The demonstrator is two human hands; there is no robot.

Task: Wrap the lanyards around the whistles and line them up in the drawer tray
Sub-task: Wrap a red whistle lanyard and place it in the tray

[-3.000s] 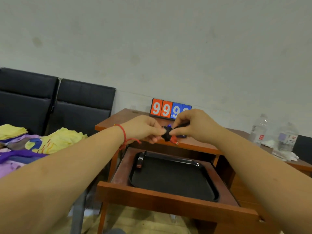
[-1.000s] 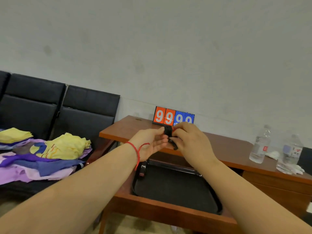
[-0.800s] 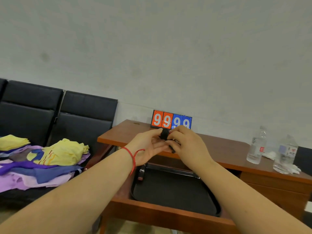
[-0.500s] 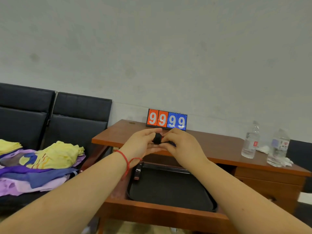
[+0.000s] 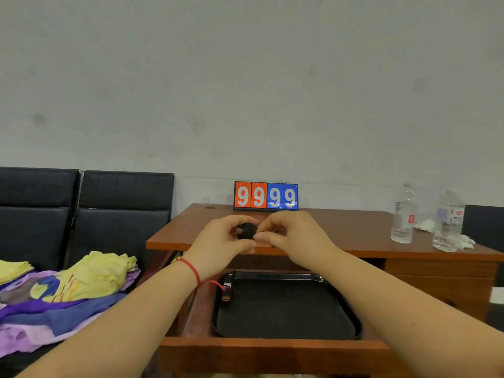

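Note:
Both hands meet above the desk's front edge. My left hand (image 5: 226,238) and my right hand (image 5: 289,236) pinch a small black whistle bundle (image 5: 246,231) wound in dark lanyard; most of it is hidden by the fingers. Below them the open drawer (image 5: 272,347) holds a black tray (image 5: 286,309). One wrapped whistle (image 5: 227,291), dark with a red bit, lies at the tray's near-left rim.
A wooden desk (image 5: 354,233) carries a 99-99 flip scoreboard (image 5: 266,196) at the back and two water bottles (image 5: 403,214) (image 5: 448,221) with crumpled tissue at the right. Black chairs (image 5: 81,214) stand left, with a pile of yellow and purple cloth (image 5: 68,290).
The view has swung and levelled, so the desk sits more square. My hands have kept turning the whistle between the fingertips, staying together above the drawer.

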